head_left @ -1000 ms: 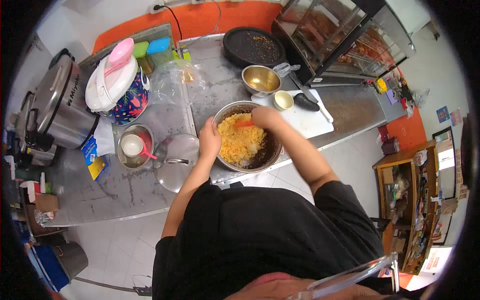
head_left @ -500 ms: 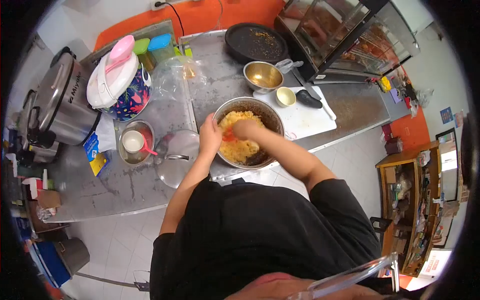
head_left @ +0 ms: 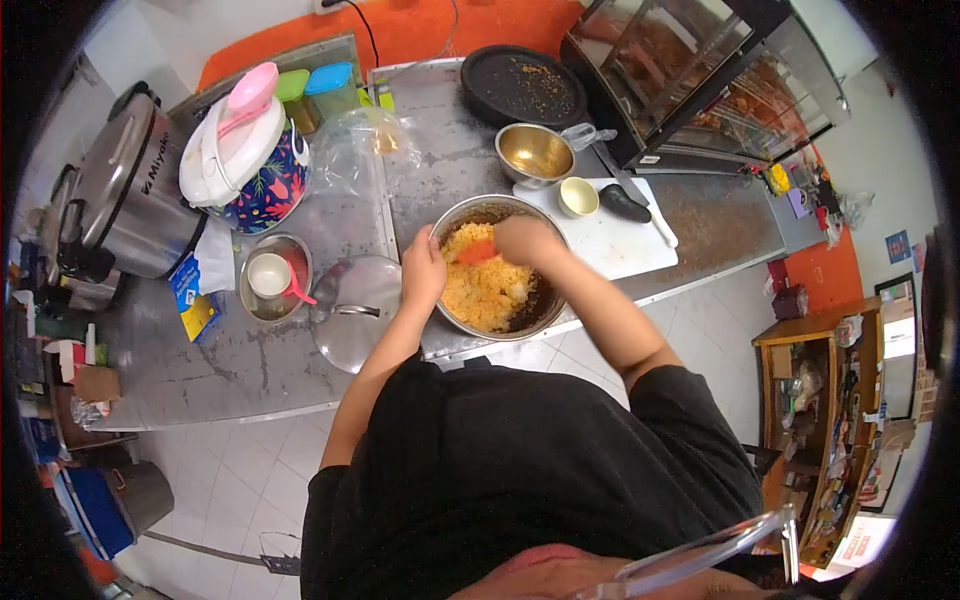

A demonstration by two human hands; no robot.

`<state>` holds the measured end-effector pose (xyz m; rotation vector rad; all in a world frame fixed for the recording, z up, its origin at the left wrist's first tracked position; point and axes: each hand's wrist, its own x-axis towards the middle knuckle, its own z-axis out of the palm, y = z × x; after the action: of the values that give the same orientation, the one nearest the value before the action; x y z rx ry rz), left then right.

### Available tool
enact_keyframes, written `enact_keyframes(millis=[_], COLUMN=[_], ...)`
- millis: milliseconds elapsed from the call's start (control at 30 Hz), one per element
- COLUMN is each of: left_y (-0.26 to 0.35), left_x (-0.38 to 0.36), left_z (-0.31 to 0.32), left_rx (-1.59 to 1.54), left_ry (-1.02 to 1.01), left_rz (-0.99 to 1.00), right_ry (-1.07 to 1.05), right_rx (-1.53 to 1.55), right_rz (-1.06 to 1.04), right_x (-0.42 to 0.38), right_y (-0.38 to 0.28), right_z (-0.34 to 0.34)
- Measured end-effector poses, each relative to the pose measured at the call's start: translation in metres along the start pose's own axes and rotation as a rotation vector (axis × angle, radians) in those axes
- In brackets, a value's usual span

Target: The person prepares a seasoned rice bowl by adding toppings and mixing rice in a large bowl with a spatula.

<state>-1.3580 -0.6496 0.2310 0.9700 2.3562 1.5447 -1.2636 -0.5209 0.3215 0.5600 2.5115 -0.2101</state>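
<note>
A large steel mixing bowl (head_left: 548,300) sits at the front edge of a metal counter, filled with a yellow-orange crumbly mix (head_left: 488,288). My left hand (head_left: 423,270) grips the bowl's left rim. Over the bowl's far side, my right hand (head_left: 525,241) is closed on an orange spatula (head_left: 476,252) whose blade lies in the mix.
A white cutting board (head_left: 620,245) with a knife and a small cup lies right of the bowl. Behind it stand a smaller steel bowl (head_left: 535,152) and a black round tray (head_left: 523,85). A glass lid (head_left: 352,312), a floral rice cooker (head_left: 250,165) and a steel cooker (head_left: 130,190) are left.
My right hand swept the spatula from the bowl's far side toward the left-centre and back to the far side. The left hand stayed on the rim.
</note>
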Motion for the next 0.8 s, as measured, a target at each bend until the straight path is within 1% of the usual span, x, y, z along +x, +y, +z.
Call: enact_keyframes(millis=[33, 67, 100, 167, 200, 233, 300, 367, 400, 433, 500, 567, 600, 633, 700, 767, 800], left_y=[0.005, 0.007, 0.007, 0.011, 0.01, 0.009, 0.01, 0.011, 0.011, 0.013, 0.013, 0.008, 0.008, 0.007, 0.006, 0.009, 0.01], left_x=[0.0, -0.002, -0.005, -0.003, -0.006, -0.006, -0.002, -0.003, -0.006, -0.006, -0.005, -0.003, 0.0, -0.001, -0.003, -0.004, -0.002], left_z=[-0.002, -0.004, -0.005, -0.005, -0.005, -0.005, -0.005, -0.005, -0.005, -0.006, -0.007, -0.005, -0.004, -0.004, -0.003, -0.004, -0.005], left_rx=[-0.012, -0.021, -0.019, -0.006, -0.004, 0.001, 0.004, 0.009, 0.01, 0.014, 0.022, 0.016, 0.012, 0.008, 0.004, 0.021, 0.023], left_ry=[0.008, 0.009, 0.005, 0.004, -0.006, -0.008, -0.001, 0.008, 0.003, -0.004, -0.01, -0.004, 0.001, 0.0, -0.002, 0.013, 0.015], left_rz=[0.015, 0.028, 0.026, 0.009, 0.011, 0.003, -0.004, -0.003, -0.007, -0.012, -0.006, -0.003, 0.002, 0.003, -0.003, 0.005, 0.009], right_ry=[0.014, -0.029, -0.032, -0.065, -0.075, -0.115, -0.095, 0.017, -0.116, -0.114, -0.331, -0.34, -0.258, -0.259, 0.153, 0.005, 0.009], right_rx=[-0.017, 0.042, 0.047, -0.015, 0.047, -0.007, 0.068, 0.0, -0.014, -0.011, 0.071, 0.098, 0.022, 0.02, -0.058, 0.049, 0.05], right_rz=[0.06, 0.02, 0.02, -0.116, -0.098, -0.15, 0.089, 0.043, 0.068, 0.069, 0.011, -0.046, -0.046, -0.044, -0.167, -0.094, -0.095], right_x=[0.014, 0.042, 0.039, 0.041, 0.04, 0.036, 0.006, 0.025, 0.027, 0.031, 0.048, 0.05, 0.013, 0.027, 0.069, 0.062, 0.063], right_y=[-0.003, 0.004, 0.003, 0.011, 0.017, 0.022, 0.015, 0.014, 0.011, 0.018, 0.045, 0.063, 0.042, 0.036, 0.022, -0.017, -0.016], right_z=[0.031, 0.074, 0.072, 0.053, 0.042, 0.023, 0.002, 0.064, 0.078, 0.075, 0.051, 0.007, -0.034, -0.016, 0.04, 0.083, 0.076])
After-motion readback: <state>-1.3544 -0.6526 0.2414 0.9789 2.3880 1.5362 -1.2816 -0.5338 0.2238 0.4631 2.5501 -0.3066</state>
